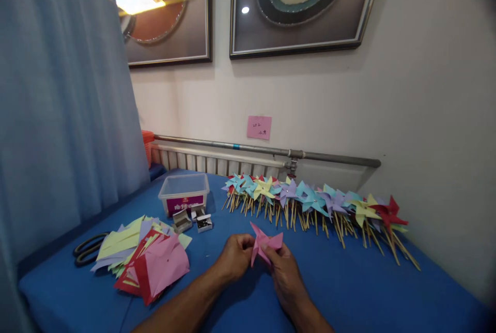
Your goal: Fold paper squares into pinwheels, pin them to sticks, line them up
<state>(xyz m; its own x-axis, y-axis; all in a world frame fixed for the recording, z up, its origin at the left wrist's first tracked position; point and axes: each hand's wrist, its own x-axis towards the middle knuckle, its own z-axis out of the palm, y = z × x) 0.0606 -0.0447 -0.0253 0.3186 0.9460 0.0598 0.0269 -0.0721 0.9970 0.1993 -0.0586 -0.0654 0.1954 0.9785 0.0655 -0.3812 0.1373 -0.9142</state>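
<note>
Folding is the step in hand, I judge: my left hand (pixel 236 256) and right hand (pixel 284 270) both pinch a pink folded paper pinwheel head (pixel 264 244) above the blue table (pixel 349 291). Next, I think, its gathered corners need a steady hold at the centre.

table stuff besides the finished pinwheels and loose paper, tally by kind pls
plastic tub: 1
small open boxes: 2
scissors: 1
pink pinwheel in both hands: 1
total: 5
</note>
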